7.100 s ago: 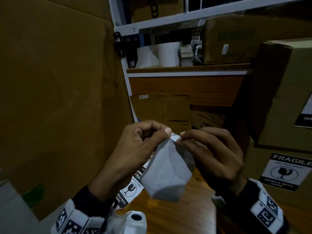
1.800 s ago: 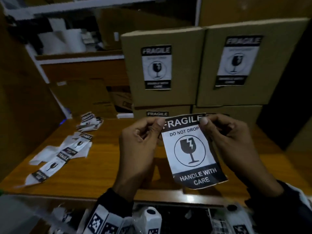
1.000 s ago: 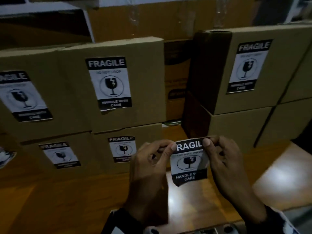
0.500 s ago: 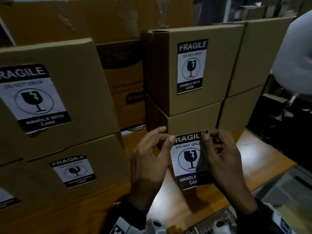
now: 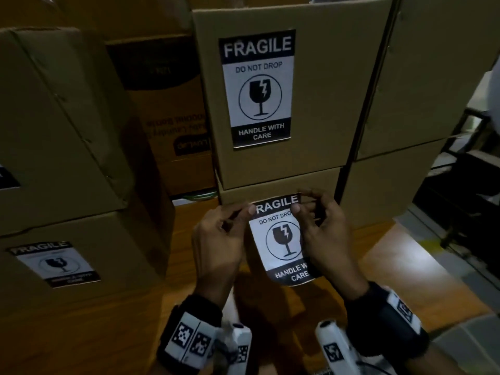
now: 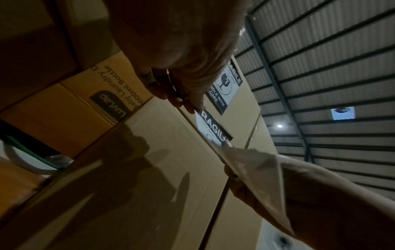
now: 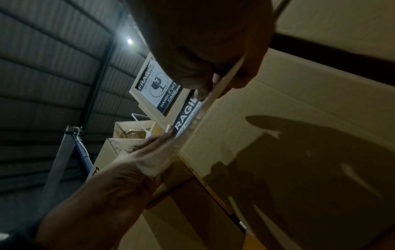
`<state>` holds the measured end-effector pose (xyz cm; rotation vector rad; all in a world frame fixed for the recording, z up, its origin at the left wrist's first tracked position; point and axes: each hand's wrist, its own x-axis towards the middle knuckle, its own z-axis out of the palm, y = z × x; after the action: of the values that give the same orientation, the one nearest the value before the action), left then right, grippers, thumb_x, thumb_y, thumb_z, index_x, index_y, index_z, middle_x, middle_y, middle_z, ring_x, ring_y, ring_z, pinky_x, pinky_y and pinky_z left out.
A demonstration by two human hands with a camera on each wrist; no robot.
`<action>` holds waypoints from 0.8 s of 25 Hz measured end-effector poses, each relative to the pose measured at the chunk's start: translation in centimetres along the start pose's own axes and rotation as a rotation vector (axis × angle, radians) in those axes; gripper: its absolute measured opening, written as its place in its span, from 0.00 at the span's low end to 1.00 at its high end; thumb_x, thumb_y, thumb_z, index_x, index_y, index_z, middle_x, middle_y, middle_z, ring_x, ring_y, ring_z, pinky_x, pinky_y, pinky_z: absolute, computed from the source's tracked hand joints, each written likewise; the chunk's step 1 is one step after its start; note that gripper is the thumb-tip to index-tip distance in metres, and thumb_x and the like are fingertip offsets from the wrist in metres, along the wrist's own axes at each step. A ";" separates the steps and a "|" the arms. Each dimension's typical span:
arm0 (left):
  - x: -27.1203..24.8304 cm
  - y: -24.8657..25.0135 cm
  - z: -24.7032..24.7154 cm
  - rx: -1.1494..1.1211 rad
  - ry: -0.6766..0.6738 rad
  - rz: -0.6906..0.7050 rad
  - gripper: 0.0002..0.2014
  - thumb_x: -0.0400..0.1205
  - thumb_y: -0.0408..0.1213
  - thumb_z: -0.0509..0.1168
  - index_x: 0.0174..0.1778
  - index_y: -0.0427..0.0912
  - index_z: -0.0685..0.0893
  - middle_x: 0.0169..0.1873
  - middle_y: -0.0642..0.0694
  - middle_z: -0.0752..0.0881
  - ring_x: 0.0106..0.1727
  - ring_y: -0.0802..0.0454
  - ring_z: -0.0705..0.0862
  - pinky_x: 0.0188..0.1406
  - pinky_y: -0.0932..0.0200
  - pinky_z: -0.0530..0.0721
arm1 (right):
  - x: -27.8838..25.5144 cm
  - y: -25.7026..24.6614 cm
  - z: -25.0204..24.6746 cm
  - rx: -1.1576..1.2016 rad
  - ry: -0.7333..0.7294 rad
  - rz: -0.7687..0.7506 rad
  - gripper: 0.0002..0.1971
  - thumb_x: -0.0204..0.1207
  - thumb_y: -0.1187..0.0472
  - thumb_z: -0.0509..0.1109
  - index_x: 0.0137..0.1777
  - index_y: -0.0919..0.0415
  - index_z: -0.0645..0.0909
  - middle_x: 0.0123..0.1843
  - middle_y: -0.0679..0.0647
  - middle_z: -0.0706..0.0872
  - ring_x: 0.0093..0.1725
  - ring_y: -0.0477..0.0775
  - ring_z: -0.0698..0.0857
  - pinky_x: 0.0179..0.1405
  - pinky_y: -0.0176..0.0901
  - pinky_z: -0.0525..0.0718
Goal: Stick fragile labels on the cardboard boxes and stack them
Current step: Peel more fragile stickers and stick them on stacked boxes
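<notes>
Closer than half a second before, my left hand (image 5: 219, 239) and right hand (image 5: 323, 234) pinched the black-and-white fragile label (image 5: 281, 239) by its top corners against the unlabelled lower brown cardboard box (image 5: 276, 189), ready, I judged, for pressing flat downward.

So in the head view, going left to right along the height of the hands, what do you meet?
Labelled lower box of the left stack → left hand → loose fragile label pinched by both hands → right hand → unlabelled lower box on the right.
</notes>
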<state>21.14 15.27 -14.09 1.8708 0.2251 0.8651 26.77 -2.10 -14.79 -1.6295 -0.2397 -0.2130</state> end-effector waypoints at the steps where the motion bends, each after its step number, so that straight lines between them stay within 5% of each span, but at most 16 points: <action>1: 0.0 -0.2 0.7 0.007 0.023 0.003 0.06 0.81 0.46 0.77 0.52 0.54 0.94 0.48 0.56 0.92 0.51 0.60 0.89 0.49 0.49 0.90 | 0.7 0.5 -0.3 0.003 -0.017 0.016 0.08 0.85 0.57 0.73 0.62 0.47 0.84 0.48 0.40 0.92 0.45 0.44 0.93 0.39 0.49 0.94; 3: -0.2 -0.2 1.4 0.024 0.045 -0.004 0.07 0.81 0.47 0.76 0.53 0.53 0.94 0.49 0.55 0.90 0.52 0.61 0.88 0.48 0.54 0.89 | 1.6 1.2 -0.5 0.037 -0.042 0.050 0.04 0.84 0.55 0.74 0.57 0.48 0.86 0.48 0.45 0.93 0.45 0.49 0.94 0.43 0.58 0.94; 6: 0.2 0.0 1.7 0.058 0.053 -0.009 0.07 0.82 0.51 0.74 0.53 0.56 0.92 0.50 0.56 0.88 0.54 0.64 0.85 0.47 0.62 0.87 | 2.5 1.7 -0.6 0.076 -0.092 0.049 0.01 0.85 0.54 0.73 0.51 0.48 0.84 0.48 0.46 0.93 0.47 0.52 0.94 0.43 0.58 0.95; 11: 1.1 -0.3 1.8 0.219 0.096 0.164 0.03 0.84 0.47 0.73 0.51 0.59 0.88 0.48 0.69 0.81 0.58 0.58 0.79 0.55 0.55 0.83 | 2.5 2.0 0.7 0.071 -0.075 -0.052 0.07 0.86 0.50 0.72 0.48 0.51 0.84 0.44 0.49 0.94 0.44 0.51 0.94 0.40 0.62 0.93; 15: 1.5 -2.0 1.7 0.191 0.113 0.166 0.04 0.82 0.46 0.76 0.50 0.60 0.88 0.59 0.56 0.72 0.63 0.53 0.76 0.58 0.43 0.86 | 2.8 2.9 2.1 0.049 0.015 -0.013 0.11 0.83 0.48 0.74 0.43 0.53 0.84 0.39 0.49 0.93 0.39 0.49 0.93 0.37 0.64 0.92; 18: 1.8 -2.7 1.6 0.158 0.125 0.154 0.06 0.80 0.42 0.78 0.46 0.59 0.88 0.59 0.56 0.72 0.63 0.66 0.74 0.60 0.45 0.86 | 3.2 3.6 2.9 0.008 0.032 -0.017 0.12 0.82 0.46 0.75 0.42 0.52 0.84 0.38 0.47 0.92 0.38 0.48 0.92 0.36 0.64 0.92; 20: 2.0 -2.7 1.7 0.133 0.135 0.128 0.08 0.78 0.41 0.79 0.43 0.59 0.89 0.58 0.57 0.73 0.63 0.66 0.74 0.63 0.47 0.85 | 3.5 4.1 3.4 -0.018 0.044 -0.034 0.12 0.82 0.44 0.75 0.42 0.49 0.84 0.38 0.45 0.92 0.38 0.47 0.92 0.36 0.64 0.91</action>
<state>24.35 16.31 -15.85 1.9686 0.2532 1.0884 31.22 1.09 -17.95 -1.6377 -0.2322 -0.2773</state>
